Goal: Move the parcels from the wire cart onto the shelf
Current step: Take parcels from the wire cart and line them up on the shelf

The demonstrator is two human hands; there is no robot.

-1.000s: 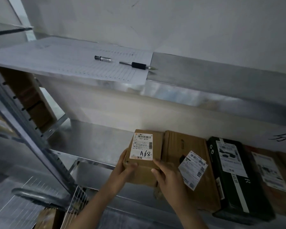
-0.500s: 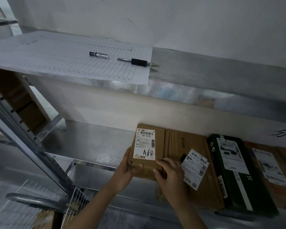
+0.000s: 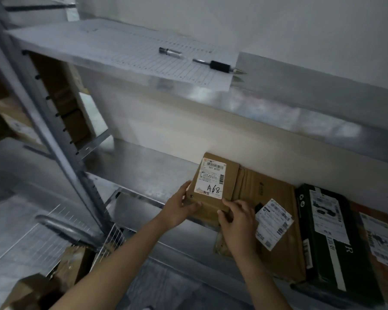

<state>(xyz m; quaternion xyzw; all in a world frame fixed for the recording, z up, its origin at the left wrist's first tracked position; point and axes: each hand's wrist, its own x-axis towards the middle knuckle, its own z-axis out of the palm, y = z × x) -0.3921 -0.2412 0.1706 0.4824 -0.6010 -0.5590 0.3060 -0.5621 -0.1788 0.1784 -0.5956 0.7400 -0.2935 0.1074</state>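
A small brown parcel [image 3: 230, 175] with a white label marked "A68" lies on the metal shelf [image 3: 143, 171], pushed against a larger brown parcel [image 3: 267, 198]. My left hand [image 3: 177, 209] grips its near left corner. On its near right corner rests my right hand [image 3: 238, 218], fingers curled over the edge. The wire cart [image 3: 112, 240] stands at the lower left with a brown box [image 3: 70, 267] inside.
A black parcel [image 3: 323, 242] and another brown parcel [image 3: 381, 242] lie further right on the same shelf. The upper shelf [image 3: 311, 86] holds a printed sheet [image 3: 126, 48] and a pen [image 3: 217, 66]. A slotted steel upright [image 3: 54, 135] stands at the left.
Both hands have pushed the "A68" parcel further onto the shelf, away from me, until it lies beside the larger brown parcel. The view has shifted slightly.
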